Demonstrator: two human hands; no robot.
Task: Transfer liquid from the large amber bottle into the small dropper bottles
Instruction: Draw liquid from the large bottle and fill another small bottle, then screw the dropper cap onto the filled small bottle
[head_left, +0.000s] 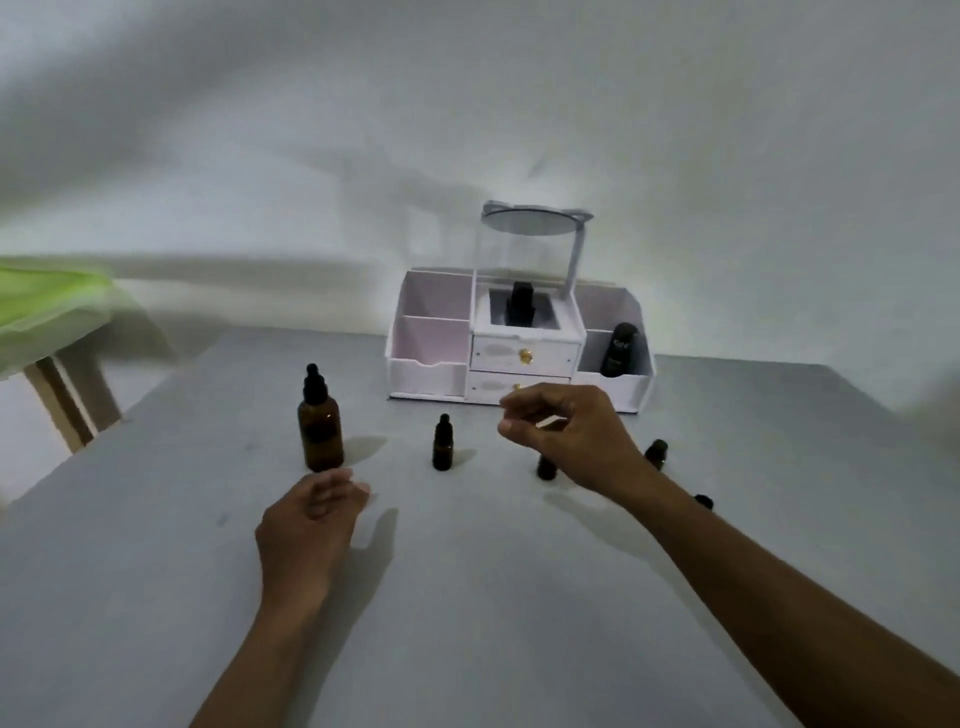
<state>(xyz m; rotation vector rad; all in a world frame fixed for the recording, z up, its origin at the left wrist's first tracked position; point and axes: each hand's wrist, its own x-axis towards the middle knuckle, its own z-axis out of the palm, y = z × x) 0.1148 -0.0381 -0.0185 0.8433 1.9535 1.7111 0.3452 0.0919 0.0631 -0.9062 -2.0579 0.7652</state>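
Note:
The large amber bottle (320, 430) with a black dropper cap stands upright at the left of the grey table (467, 597). My left hand (306, 525) hovers just in front of it, fingers apart and empty. A small capped dropper bottle (442, 446) stands in the middle. My right hand (566, 436) hangs above a second small bottle (546, 467), which it partly hides; its fingers are curled loosely with nothing seen in them. A third small bottle (656, 453) shows behind my right wrist. A small black cap-like piece (703, 501) lies right of my forearm.
A white cosmetic organiser (431, 364) with drawers, a round mirror (532, 221) and a black bottle (619, 349) stands at the table's back against the wall. A green-covered surface on wooden legs (47, 306) sits beyond the table's left edge.

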